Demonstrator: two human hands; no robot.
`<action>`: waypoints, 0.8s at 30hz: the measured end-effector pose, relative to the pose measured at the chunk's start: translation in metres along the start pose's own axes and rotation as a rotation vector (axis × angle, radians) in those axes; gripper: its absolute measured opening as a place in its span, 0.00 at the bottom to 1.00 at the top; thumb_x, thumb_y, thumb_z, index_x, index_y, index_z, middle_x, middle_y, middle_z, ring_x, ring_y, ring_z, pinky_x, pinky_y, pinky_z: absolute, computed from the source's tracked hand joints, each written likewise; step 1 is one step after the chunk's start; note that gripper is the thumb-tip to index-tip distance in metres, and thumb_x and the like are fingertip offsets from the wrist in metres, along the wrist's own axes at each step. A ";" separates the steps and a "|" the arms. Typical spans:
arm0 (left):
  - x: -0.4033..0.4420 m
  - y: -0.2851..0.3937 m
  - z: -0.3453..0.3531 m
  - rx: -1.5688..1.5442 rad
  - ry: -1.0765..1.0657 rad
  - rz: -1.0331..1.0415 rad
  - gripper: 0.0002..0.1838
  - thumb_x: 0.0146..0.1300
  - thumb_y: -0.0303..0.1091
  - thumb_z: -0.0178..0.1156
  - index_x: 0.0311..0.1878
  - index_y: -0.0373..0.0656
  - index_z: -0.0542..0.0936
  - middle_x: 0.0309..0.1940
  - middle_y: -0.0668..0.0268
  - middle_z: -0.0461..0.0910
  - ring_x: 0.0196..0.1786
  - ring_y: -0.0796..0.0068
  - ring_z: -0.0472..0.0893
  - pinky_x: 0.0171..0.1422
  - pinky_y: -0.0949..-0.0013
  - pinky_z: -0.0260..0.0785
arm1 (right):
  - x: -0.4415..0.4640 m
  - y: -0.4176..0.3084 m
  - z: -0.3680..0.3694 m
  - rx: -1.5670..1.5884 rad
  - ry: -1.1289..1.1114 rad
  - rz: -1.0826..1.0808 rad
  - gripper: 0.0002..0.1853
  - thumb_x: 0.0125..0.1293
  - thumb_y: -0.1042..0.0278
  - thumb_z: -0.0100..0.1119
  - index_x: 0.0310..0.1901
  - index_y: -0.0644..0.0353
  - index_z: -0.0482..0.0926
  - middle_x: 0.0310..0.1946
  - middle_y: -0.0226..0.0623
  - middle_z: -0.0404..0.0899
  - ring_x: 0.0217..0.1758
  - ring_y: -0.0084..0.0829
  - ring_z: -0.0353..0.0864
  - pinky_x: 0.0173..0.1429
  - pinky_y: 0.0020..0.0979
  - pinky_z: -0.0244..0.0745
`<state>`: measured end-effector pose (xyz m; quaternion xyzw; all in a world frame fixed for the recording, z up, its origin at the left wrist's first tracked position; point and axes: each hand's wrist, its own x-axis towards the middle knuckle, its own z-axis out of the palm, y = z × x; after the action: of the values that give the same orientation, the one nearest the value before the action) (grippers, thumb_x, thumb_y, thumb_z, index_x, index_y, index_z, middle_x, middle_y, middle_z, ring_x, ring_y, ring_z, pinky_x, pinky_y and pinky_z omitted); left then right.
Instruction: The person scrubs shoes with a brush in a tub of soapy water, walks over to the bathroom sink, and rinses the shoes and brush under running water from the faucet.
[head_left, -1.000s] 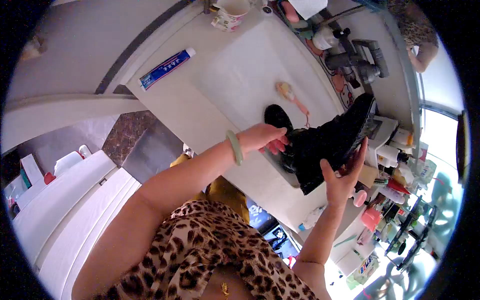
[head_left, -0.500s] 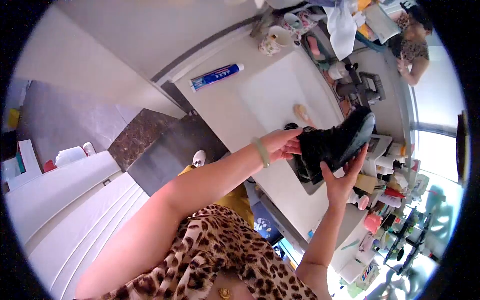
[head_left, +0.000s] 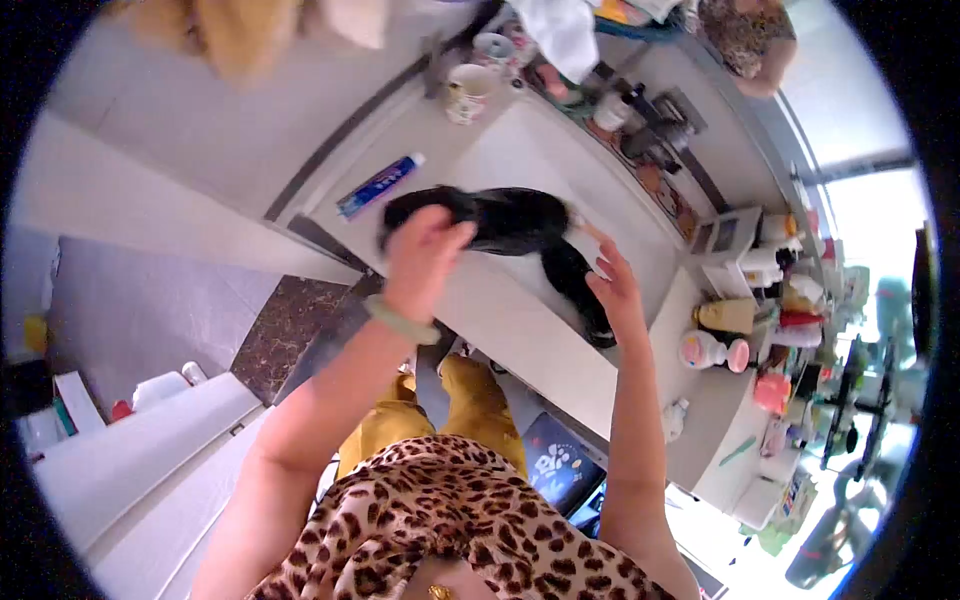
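A black boot [head_left: 515,220] lies crosswise over the near side of the sink basin, blurred by motion. My left hand [head_left: 425,255] is at its left end, with smeared fingers curled against the dark surface. A second black boot [head_left: 577,288] rests in the basin, slanting down to the right, partly covered by the first. My right hand [head_left: 618,290] hovers beside the boots' right side. Its fingers are apart and nothing shows in them. A blue toothpaste tube [head_left: 380,186] lies on the counter beyond my left hand.
The white sink [head_left: 625,215] is set into a pale counter [head_left: 510,318]. A floral cup [head_left: 470,93] stands at the back left. Bottles [head_left: 615,105] line the back ledge, and a pink-lidded jar [head_left: 703,350] is at the right. A mirror [head_left: 850,110] is at the upper right.
The boot has moved left and down from between my two hands, to lie across the sink. My right hand has come off its sole. My view has shifted too.
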<state>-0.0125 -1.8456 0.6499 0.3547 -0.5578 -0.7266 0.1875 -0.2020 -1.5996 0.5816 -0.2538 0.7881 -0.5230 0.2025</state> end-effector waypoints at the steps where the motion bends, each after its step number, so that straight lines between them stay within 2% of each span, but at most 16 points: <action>1: -0.001 -0.006 -0.007 0.040 0.077 0.010 0.11 0.54 0.38 0.62 0.37 0.43 0.76 0.29 0.71 0.75 0.33 0.80 0.75 0.33 0.76 0.69 | -0.003 0.014 -0.015 0.017 0.030 0.045 0.31 0.58 0.71 0.60 0.63 0.59 0.62 0.60 0.42 0.66 0.60 0.37 0.67 0.61 0.34 0.64; 2: -0.001 -0.013 -0.014 0.011 0.182 -0.001 0.13 0.53 0.37 0.63 0.39 0.42 0.76 0.33 0.69 0.75 0.36 0.78 0.75 0.34 0.75 0.70 | -0.010 0.025 -0.029 0.020 0.049 0.062 0.31 0.58 0.71 0.60 0.63 0.59 0.62 0.60 0.42 0.66 0.60 0.37 0.67 0.61 0.34 0.64; 4: -0.006 -0.018 -0.027 -0.069 0.318 -0.010 0.16 0.53 0.36 0.63 0.43 0.40 0.76 0.41 0.65 0.74 0.42 0.76 0.75 0.36 0.73 0.72 | -0.020 0.044 -0.055 -0.443 0.172 0.118 0.32 0.55 0.68 0.62 0.63 0.60 0.63 0.57 0.44 0.68 0.58 0.39 0.70 0.59 0.35 0.66; 7: -0.004 -0.035 -0.042 -0.180 0.411 0.005 0.21 0.54 0.33 0.63 0.51 0.38 0.72 0.50 0.63 0.70 0.48 0.72 0.74 0.39 0.71 0.73 | -0.029 0.081 -0.075 -0.578 0.087 0.219 0.33 0.53 0.66 0.62 0.62 0.58 0.63 0.53 0.49 0.71 0.55 0.45 0.71 0.59 0.38 0.67; 9: -0.008 -0.038 -0.043 -0.156 0.377 -0.037 0.22 0.56 0.33 0.61 0.53 0.39 0.70 0.51 0.64 0.70 0.48 0.72 0.74 0.39 0.71 0.73 | -0.027 0.100 -0.072 -0.659 0.031 0.228 0.32 0.54 0.64 0.61 0.61 0.58 0.64 0.52 0.50 0.71 0.54 0.46 0.72 0.58 0.40 0.67; 11: -0.016 -0.038 -0.037 -0.108 0.364 -0.057 0.15 0.57 0.36 0.61 0.47 0.43 0.74 0.40 0.72 0.73 0.42 0.81 0.72 0.41 0.73 0.68 | -0.023 0.110 -0.067 -0.739 -0.033 0.229 0.30 0.54 0.63 0.59 0.61 0.57 0.65 0.51 0.50 0.72 0.53 0.48 0.72 0.58 0.42 0.67; 13: -0.027 -0.036 -0.037 -0.028 0.352 -0.032 0.16 0.58 0.36 0.60 0.48 0.42 0.73 0.41 0.71 0.73 0.42 0.81 0.72 0.44 0.73 0.68 | -0.016 0.091 -0.055 -0.844 -0.125 0.276 0.27 0.56 0.63 0.56 0.59 0.55 0.67 0.51 0.49 0.72 0.53 0.48 0.72 0.56 0.44 0.68; 14: -0.030 -0.040 -0.045 0.049 0.331 -0.047 0.19 0.58 0.35 0.60 0.51 0.41 0.71 0.44 0.69 0.73 0.46 0.78 0.72 0.46 0.72 0.68 | -0.013 0.088 -0.056 -0.826 -0.124 0.276 0.27 0.56 0.63 0.56 0.59 0.55 0.67 0.51 0.49 0.72 0.53 0.48 0.72 0.56 0.44 0.68; 16: -0.043 -0.032 -0.046 0.131 0.385 -0.079 0.19 0.58 0.34 0.59 0.52 0.40 0.71 0.47 0.67 0.73 0.49 0.76 0.72 0.52 0.71 0.66 | -0.006 0.086 -0.052 -0.910 -0.160 0.355 0.24 0.57 0.65 0.54 0.58 0.52 0.68 0.50 0.45 0.74 0.51 0.47 0.74 0.54 0.43 0.69; 17: -0.051 -0.028 -0.045 0.150 0.415 -0.071 0.19 0.58 0.34 0.59 0.52 0.40 0.71 0.47 0.67 0.73 0.49 0.76 0.72 0.52 0.71 0.66 | -0.002 0.093 -0.052 -0.886 -0.181 0.336 0.24 0.57 0.65 0.54 0.58 0.52 0.68 0.50 0.45 0.74 0.51 0.47 0.74 0.54 0.43 0.69; 19: -0.069 -0.018 -0.045 0.344 0.363 0.207 0.15 0.58 0.25 0.56 0.49 0.38 0.73 0.44 0.66 0.75 0.48 0.76 0.73 0.53 0.74 0.65 | 0.005 0.110 -0.059 -0.882 -0.227 0.330 0.22 0.57 0.69 0.52 0.55 0.50 0.71 0.48 0.44 0.75 0.50 0.47 0.74 0.52 0.44 0.70; 21: -0.074 -0.010 -0.035 0.408 0.330 0.255 0.15 0.58 0.23 0.55 0.50 0.39 0.74 0.45 0.65 0.76 0.50 0.76 0.73 0.55 0.74 0.64 | 0.005 0.114 -0.059 -0.844 -0.220 0.265 0.20 0.56 0.71 0.51 0.53 0.50 0.73 0.46 0.44 0.76 0.48 0.48 0.75 0.50 0.44 0.71; 24: -0.062 0.005 0.015 0.273 -0.075 -0.103 0.14 0.61 0.33 0.54 0.50 0.42 0.74 0.48 0.66 0.76 0.52 0.75 0.73 0.54 0.73 0.62 | 0.005 0.101 -0.062 -0.762 -0.138 0.174 0.18 0.54 0.74 0.51 0.49 0.51 0.75 0.42 0.45 0.78 0.45 0.48 0.77 0.47 0.44 0.72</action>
<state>0.0177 -1.7955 0.6759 0.3776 -0.6392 -0.6653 0.0790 -0.2613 -1.5251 0.5110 -0.2775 0.9288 -0.1557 0.1899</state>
